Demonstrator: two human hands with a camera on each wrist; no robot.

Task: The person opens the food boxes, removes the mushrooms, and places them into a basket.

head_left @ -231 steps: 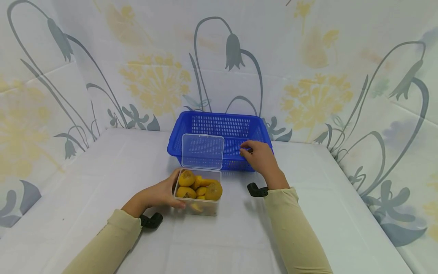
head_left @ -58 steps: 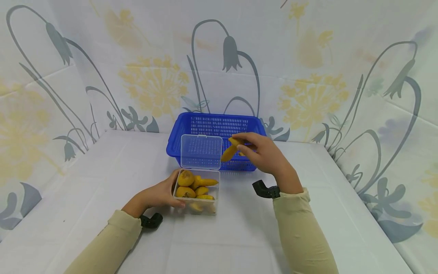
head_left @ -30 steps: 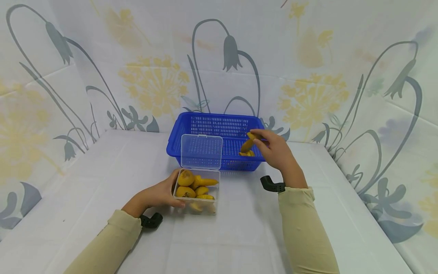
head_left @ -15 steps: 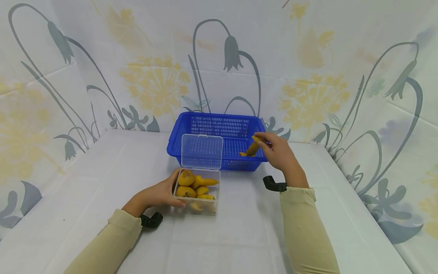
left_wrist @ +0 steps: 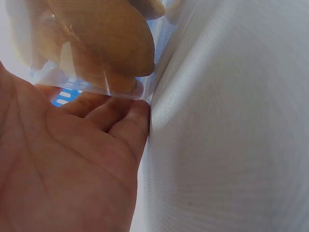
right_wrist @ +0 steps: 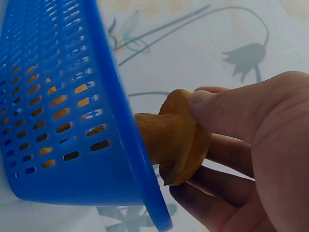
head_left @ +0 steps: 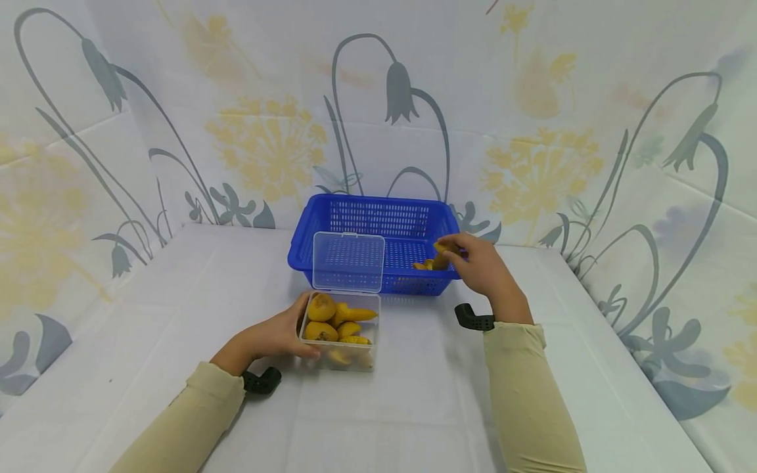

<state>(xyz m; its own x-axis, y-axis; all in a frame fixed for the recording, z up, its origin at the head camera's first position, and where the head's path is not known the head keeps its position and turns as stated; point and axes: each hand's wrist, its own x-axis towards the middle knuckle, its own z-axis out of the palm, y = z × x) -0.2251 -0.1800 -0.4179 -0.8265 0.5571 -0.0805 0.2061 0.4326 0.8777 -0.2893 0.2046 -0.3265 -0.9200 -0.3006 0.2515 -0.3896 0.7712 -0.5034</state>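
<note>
In the head view, my left hand point(head_left: 269, 338) grips the left side of a clear plastic box point(head_left: 372, 358). Yellow mushrooms point(head_left: 322, 307) fill the box, and its clear lid point(head_left: 349, 261) stands raised at the back. In the left wrist view, the fingers point(left_wrist: 130, 126) lie against the box's lower edge. My right hand point(head_left: 479, 266) pinches a yellow mushroom point(right_wrist: 186, 140) by its cap at the right end of the blue basket point(head_left: 408, 284). The stem points down into the basket. Other yellow pieces point(head_left: 421, 266) lie inside, partly hidden by the basket wall.
The blue basket stands directly behind the box, and the raised lid overlaps its front in the head view. A white cloth point(head_left: 236, 420) covers the table. Flower-printed fabric point(head_left: 378, 131) rises behind and at the sides. Each wrist wears a black device point(head_left: 473, 317).
Earlier empty above the basket, the right hand has since taken a mushroom from the box's right side, carried it to the basket's right end and lowered it slightly. The left hand stays put.
</note>
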